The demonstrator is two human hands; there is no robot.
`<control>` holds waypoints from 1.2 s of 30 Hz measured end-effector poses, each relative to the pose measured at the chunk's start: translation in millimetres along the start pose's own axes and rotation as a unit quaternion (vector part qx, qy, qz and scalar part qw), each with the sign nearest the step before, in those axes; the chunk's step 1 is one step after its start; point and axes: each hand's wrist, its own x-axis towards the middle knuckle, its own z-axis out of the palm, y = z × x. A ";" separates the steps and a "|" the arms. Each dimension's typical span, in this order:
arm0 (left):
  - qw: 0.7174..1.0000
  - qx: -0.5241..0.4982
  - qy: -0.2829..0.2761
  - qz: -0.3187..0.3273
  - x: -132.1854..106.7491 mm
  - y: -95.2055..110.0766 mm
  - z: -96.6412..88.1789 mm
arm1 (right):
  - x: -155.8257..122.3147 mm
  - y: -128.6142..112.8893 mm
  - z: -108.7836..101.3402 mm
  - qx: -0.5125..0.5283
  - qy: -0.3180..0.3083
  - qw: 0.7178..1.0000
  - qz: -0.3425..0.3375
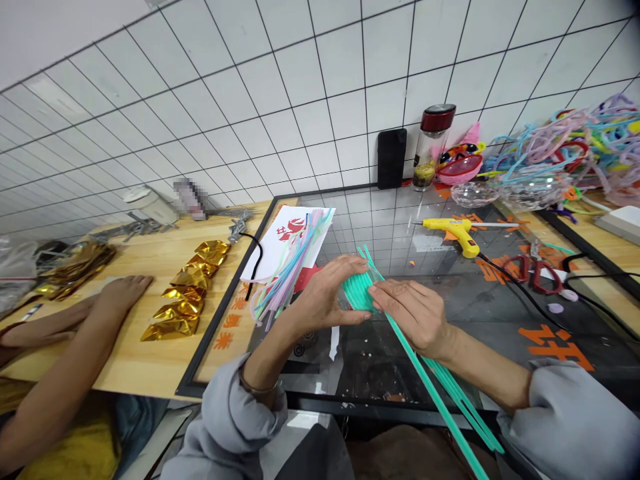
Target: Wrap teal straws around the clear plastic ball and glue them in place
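With left hand [325, 297] and right hand [417, 317] both pinching the teal bundle [356, 292], guide trailing teal strands [440, 393] evenly, without slack.

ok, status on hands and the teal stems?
Left hand and right hand both gripping teal stems, wound at the top. Tails run down toward lap. Pastel bundle beside left wrist; nothing blocking.

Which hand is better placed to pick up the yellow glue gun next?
Likely right: the right hand sits nearer the glue gun, on its side. The left hand cups the teal coil and would have to cross over.
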 end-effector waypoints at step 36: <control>0.998 -0.033 0.016 -0.044 -2.8 2.0 3.6 | -2.9 1.3 0.2 0.014 -0.003 1.000 0.005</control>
